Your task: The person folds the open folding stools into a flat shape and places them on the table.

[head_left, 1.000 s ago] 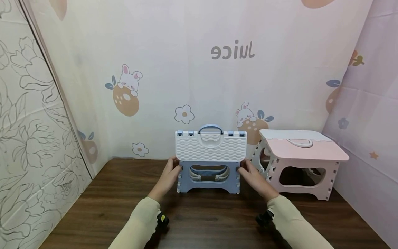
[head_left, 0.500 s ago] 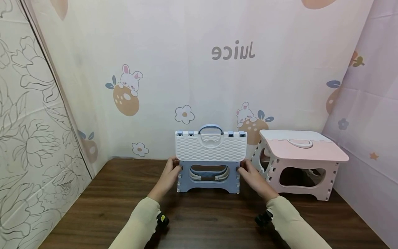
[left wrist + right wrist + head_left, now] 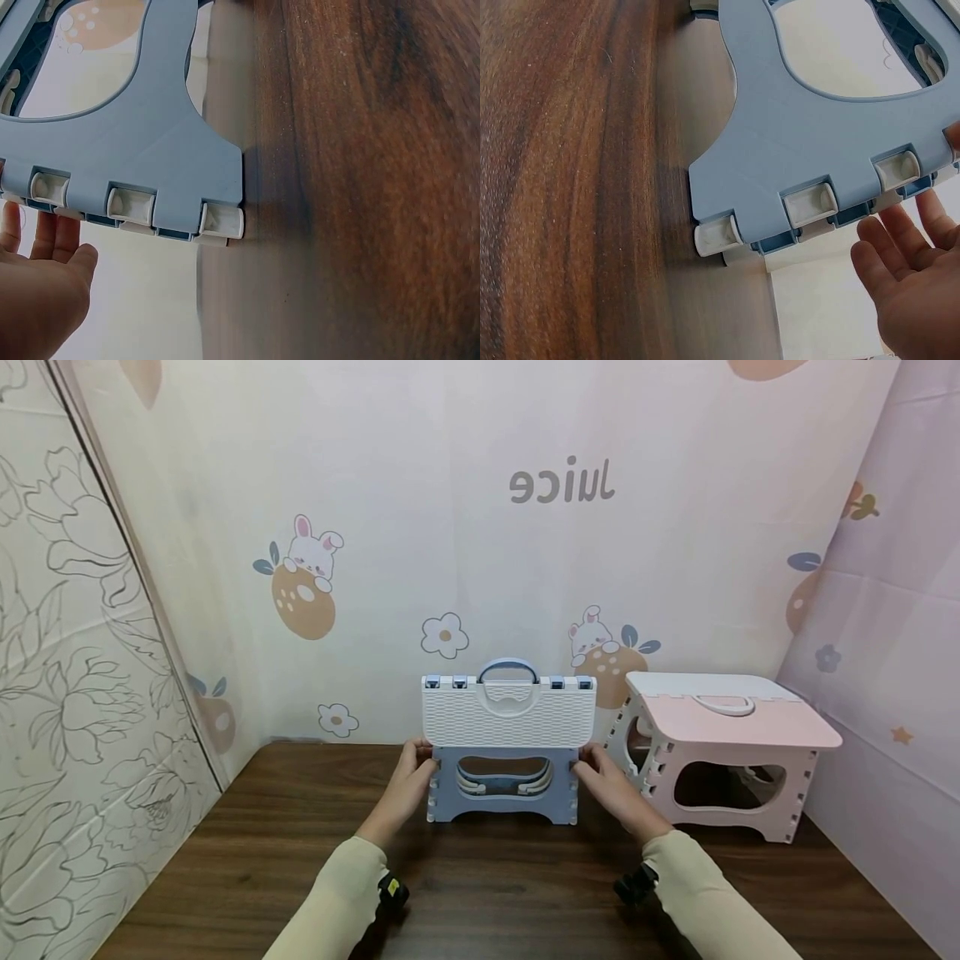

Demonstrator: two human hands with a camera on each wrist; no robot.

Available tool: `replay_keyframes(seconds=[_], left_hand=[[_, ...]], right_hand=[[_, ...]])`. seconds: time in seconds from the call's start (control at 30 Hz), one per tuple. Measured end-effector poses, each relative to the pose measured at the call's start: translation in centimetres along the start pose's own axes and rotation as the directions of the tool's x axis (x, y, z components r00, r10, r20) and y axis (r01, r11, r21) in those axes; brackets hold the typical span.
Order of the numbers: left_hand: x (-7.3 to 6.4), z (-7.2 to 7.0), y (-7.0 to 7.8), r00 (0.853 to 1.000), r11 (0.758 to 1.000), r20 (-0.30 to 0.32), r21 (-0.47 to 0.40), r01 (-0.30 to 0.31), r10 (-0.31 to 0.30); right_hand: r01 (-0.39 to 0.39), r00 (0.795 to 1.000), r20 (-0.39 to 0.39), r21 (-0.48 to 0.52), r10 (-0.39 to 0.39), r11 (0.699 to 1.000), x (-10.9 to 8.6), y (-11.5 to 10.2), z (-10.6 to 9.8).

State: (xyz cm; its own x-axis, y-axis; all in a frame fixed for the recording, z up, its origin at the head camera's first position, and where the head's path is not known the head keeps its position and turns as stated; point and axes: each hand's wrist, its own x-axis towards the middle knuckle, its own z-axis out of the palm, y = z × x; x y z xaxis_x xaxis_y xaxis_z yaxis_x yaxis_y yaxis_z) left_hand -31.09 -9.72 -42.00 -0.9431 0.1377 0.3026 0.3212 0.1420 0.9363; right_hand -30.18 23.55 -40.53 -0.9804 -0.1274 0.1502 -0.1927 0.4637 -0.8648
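Note:
A small folding step stool [image 3: 504,810] with blue legs and a white woven-textured top stands upright on the wooden table in the head view. Its blue carry handle [image 3: 508,666] rises above the top's back edge. My left hand [image 3: 411,770] grips the stool's left side just under the top, and my right hand [image 3: 600,772] grips the right side at the same height. The left wrist view shows the fingers [image 3: 56,236] against the hinged side edge. In the right wrist view, fingers [image 3: 904,236] likewise meet the opposite edge, beside white hinge pieces [image 3: 810,204].
A larger pink and white folding stool [image 3: 738,727] stands opened to the right, close behind my right forearm. Printed curtains [image 3: 480,543] hang behind the table [image 3: 300,843] and at both sides. Each wrist carries a small black camera [image 3: 392,890] at the sleeve's end.

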Motion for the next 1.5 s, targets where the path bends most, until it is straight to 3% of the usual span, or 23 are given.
replay_keyframes(seconds=[0.4,0.7,0.8,1.5], left_hand=[[0.2,-0.1,-0.2,1.0,1.0,0.015,-0.021,0.011,-0.011],[-1.3,-0.3,3.1,0.999,0.999,0.047,-0.037,-0.004,0.006],[-1.4,-0.3,3.4,0.999,1.0,0.041,-0.026,0.001,0.0],[-1.4,-0.3,3.4,0.999,1.0,0.035,-0.009,-0.001,0.002]], right_hand=[[0.015,1.0,0.011,0.005,-0.015,1.0,0.1,0.3,0.0],[-0.002,1.0,0.007,0.003,0.002,1.0,0.2,0.3,0.1],[0.003,1.0,0.014,0.002,-0.003,1.0,0.1,0.3,0.0],[0.033,0.999,0.002,0.02,-0.033,0.999,0.4,0.4,0.0]])
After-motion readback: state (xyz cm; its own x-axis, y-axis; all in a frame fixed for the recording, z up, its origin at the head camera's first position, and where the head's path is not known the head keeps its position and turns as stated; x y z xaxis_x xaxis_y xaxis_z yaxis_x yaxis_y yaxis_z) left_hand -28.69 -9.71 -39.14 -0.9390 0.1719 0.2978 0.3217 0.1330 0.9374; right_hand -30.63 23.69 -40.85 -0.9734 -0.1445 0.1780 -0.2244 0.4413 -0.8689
